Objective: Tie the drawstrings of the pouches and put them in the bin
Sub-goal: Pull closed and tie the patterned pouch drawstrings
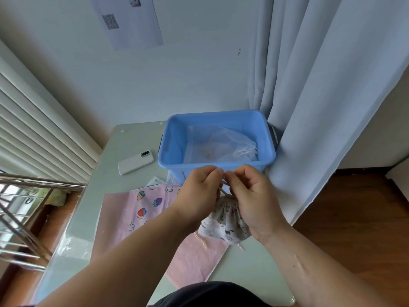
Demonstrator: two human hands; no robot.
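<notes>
Now the left hand (200, 191) and right hand (254, 196) each pinch a drawstring (224, 189) above the cat-print pouch (228, 224), held just before the bin (215, 166) (one mesh pouch (218, 141) inside); pulling both ends evenly should seat the knot snugly.

The left hand (200, 191) and right hand (254, 196) cover the gathered neck of the cat-print pouch (225, 224), so the knot and the exact grip on the drawstring (223, 189) cannot be made out. The left forearm hides the middle of the pink fruit-print pouch (137, 209), and the item inside the sheer pouch (219, 142) in the blue bin (269, 138) is too blurred to identify. The print on the wall sheet (130, 21) is illegible, and the bench (124, 138) is cut off at the bottom edge.
</notes>
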